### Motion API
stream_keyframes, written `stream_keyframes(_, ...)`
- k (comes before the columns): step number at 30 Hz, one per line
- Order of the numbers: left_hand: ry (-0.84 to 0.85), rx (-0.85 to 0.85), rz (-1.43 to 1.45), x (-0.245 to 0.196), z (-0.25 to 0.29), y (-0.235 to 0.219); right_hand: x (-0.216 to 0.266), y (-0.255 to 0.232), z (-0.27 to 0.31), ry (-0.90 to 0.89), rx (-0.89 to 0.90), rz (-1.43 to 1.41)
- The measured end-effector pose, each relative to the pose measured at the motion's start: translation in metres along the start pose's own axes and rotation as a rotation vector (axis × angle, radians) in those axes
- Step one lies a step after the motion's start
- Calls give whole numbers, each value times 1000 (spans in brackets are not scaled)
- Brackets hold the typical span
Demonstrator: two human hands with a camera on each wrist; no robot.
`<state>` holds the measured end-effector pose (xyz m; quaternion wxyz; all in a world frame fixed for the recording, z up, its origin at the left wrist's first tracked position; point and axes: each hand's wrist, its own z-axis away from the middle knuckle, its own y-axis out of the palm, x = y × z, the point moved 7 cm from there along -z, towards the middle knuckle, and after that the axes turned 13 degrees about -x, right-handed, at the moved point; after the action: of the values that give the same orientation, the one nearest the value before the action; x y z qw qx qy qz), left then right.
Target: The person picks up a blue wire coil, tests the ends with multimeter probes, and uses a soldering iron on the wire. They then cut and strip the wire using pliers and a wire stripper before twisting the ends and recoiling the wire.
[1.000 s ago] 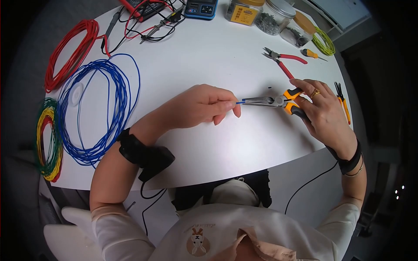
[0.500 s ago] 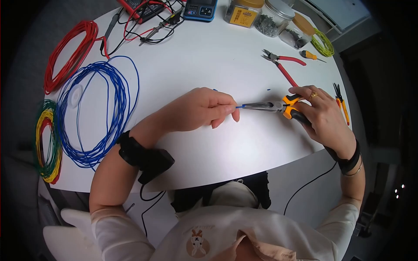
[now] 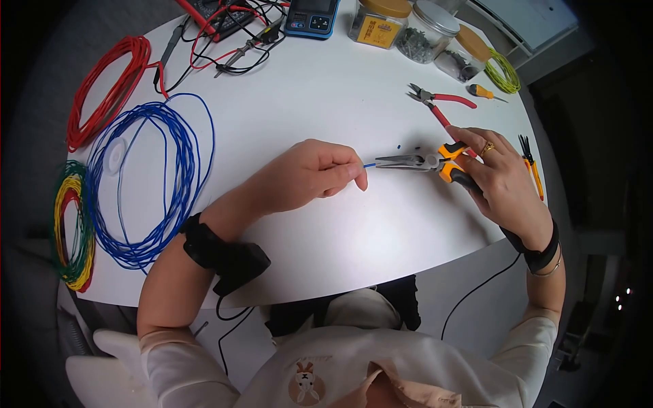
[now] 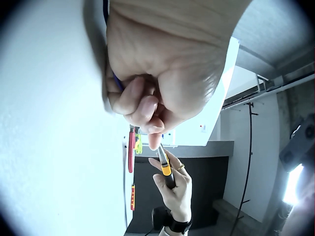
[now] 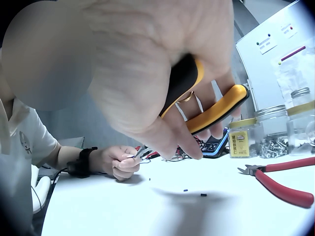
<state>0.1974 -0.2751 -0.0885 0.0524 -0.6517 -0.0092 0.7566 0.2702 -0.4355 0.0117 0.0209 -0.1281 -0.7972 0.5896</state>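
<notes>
The left hand (image 3: 306,178) pinches a short length of blue wire (image 3: 369,165) between thumb and fingers, its end showing toward the right. Yellow-and-black handled long-nose pliers (image 3: 430,162) are gripped in the right hand (image 3: 509,182), their jaws pointing left at the wire end and looking slightly apart; whether they touch the wire I cannot tell. In the left wrist view, curled fingers (image 4: 142,105) hide most of the wire. The right wrist view has the plier handle (image 5: 219,109) across the palm. Two small blue pieces (image 3: 398,146) lie on the table beyond the pliers.
Red-handled cutters (image 3: 454,100) lie beyond the right hand, near a screwdriver (image 3: 480,91). Coils of blue (image 3: 178,170), red (image 3: 129,88) and multicoloured wire (image 3: 87,238) are at the left. Jars (image 3: 425,34), a blue tester (image 3: 310,19) and tangled leads stand at the back.
A second small blue piece now lies near the one beyond the pliers; half a second ago one showed by the left hand's knuckles. The plier jaws look more parted, and both hands keep their holds.
</notes>
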Motion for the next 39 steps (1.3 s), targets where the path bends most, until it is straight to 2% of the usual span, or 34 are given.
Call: stream_keyframes(39, 24, 44, 12, 1, 0, -1, 5, -1, -1, -55, -43, 52)
